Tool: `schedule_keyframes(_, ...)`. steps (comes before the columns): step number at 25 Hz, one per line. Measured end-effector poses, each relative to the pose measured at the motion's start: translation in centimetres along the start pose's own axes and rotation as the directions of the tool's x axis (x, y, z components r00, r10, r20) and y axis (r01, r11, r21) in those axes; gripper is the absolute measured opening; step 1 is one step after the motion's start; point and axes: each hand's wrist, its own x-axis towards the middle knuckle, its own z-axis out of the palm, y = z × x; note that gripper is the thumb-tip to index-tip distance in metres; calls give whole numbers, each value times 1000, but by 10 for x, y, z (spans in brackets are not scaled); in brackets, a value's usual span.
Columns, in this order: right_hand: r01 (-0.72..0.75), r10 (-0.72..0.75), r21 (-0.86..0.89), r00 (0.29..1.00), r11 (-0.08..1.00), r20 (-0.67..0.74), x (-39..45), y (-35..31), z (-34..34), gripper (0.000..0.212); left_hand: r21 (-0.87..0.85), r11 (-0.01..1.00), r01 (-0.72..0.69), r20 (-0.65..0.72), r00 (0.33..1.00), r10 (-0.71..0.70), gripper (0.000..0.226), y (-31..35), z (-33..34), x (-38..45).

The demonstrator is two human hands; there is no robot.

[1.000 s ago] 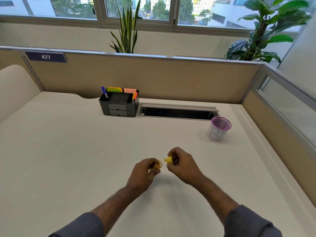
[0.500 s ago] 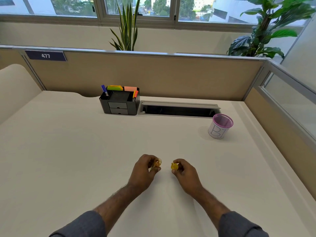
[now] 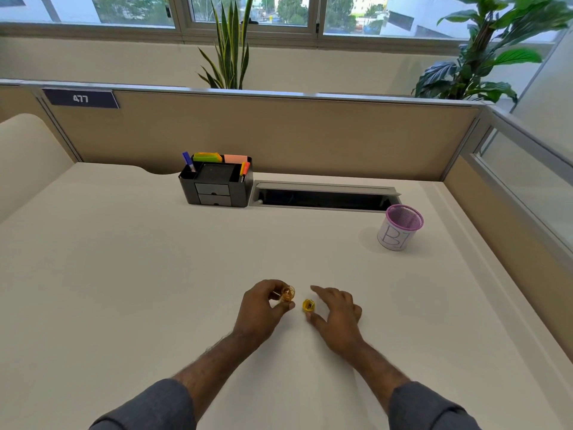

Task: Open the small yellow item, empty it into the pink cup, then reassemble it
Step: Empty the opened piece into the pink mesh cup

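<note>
The small yellow item is in two parts. My left hand (image 3: 263,308) grips the clear amber container part (image 3: 287,294) between thumb and fingers, just above the desk. The yellow cap part (image 3: 308,305) lies on the desk right beside it. My right hand (image 3: 336,315) hovers next to the cap with its fingers spread, the thumb close to the cap but holding nothing. The pink mesh cup (image 3: 400,231), wrapped in white paper with letters on it, stands upright far off at the right rear.
A black desk organiser (image 3: 215,189) with pens and sticky notes stands at the back centre. Beside it is an open cable slot (image 3: 325,198) in the desk. Beige partition walls (image 3: 279,135) close off the back and right sides.
My right hand lowered the yellow cap onto the desk and let go of it, fingers now spread. My left hand stayed in place with the amber part.
</note>
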Motion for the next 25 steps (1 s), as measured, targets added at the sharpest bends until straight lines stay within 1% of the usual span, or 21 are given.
schedule_keyframes(2, 19, -16, 37, 998, 999, -56, 0, -1, -6, 55, -31, 999, 18, -6, 1000, -18, 27, 4, 1, 2)
schedule_keyframes(5, 114, -93, 156, 987, 981, -134, 1, -11, -16, 55, -113, 993, 18, 1, 1000, -18, 27, 15, 5, 7)
schedule_keyframes(7, 160, -137, 295, 986, 942, -98, 1, -20, -22, 53, -180, 983, 23, 21, 1000, -19, 26, 24, 10, 10)
schedule_keyframes(9, 165, -164, 421, 986, 892, -38, 2, -29, -29, 48, -223, 975, 25, 30, 999, -19, 26, 34, 12, 12)
schedule_keyframes(11, 160, -159, 491, 986, 856, -46, 4, -34, -33, 44, -255, 967, 15, 35, 999, -6, 26, 40, 12, 15)
schedule_keyframes(13, 145, -117, 531, 989, 835, -86, 7, -37, -36, 42, -281, 960, 4, 66, 998, 15, 30, 44, 11, 18)
schedule_keyframes(15, 141, -90, 534, 989, 834, -121, 11, -37, -38, 40, -278, 961, 0, 89, 996, 25, 42, 44, 10, 21)
schedule_keyframes(17, 138, -66, 528, 986, 838, -153, 15, -34, -42, 36, -168, 985, -36, 42, 998, 43, 51, 39, 11, 25)
schedule_keyframes(19, 120, -22, 537, 982, 835, -186, 23, -26, -51, 35, 32, 996, -81, -28, 996, 82, 52, 27, 10, 29)
schedule_keyframes(20, 112, -2, 533, 979, 838, -203, 27, -20, -57, 36, 146, 985, -87, -39, 995, 94, 54, 18, 9, 32)
schedule_keyframes(22, 107, 22, 501, 969, 859, -244, 38, -6, -74, 37, 352, 933, -74, -32, 995, 90, 59, -2, 7, 36)
schedule_keyframes(23, 111, 23, 474, 963, 873, -268, 44, 2, -84, 37, 421, 905, -60, -31, 996, 81, 61, -12, 6, 38)
schedule_keyframes(25, 129, 8, 409, 949, 903, -316, 57, 19, -107, 36, 502, 863, -52, -16, 997, 69, 63, -29, 8, 38)
